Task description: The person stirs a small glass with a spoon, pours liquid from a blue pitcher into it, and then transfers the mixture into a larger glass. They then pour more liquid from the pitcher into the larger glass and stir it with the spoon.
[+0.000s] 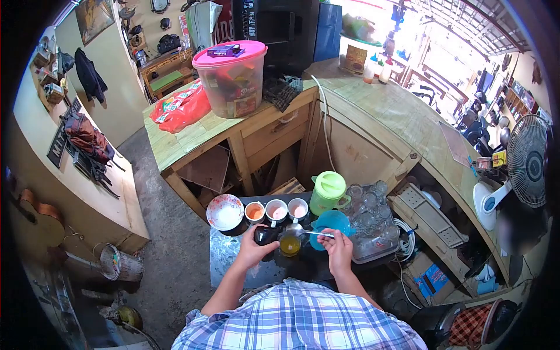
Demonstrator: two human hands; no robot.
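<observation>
My left hand [254, 251] is wrapped round a small, dark, rounded container [267, 235], perhaps a bottle or jar, tilted beside a glass of yellow liquid [290, 246]. My right hand [338, 249] grips the handle of a metal spoon [315, 233]; its bowl end is above the glass, close to the dark container. What the spoon carries cannot be made out. Behind the glass stand three white mugs [276, 210], the left one with orange contents, the others pinkish. A light blue plastic jug [332, 221] is just beyond the spoon.
A floral bowl [225, 212] stands left of the mugs. On the right are a green lidded pitcher [328, 193] and a tray [373, 254] of several upturned glasses. Wooden counters [373, 99] surround the low dark table [233, 274]. A fan [525, 160] stands at right.
</observation>
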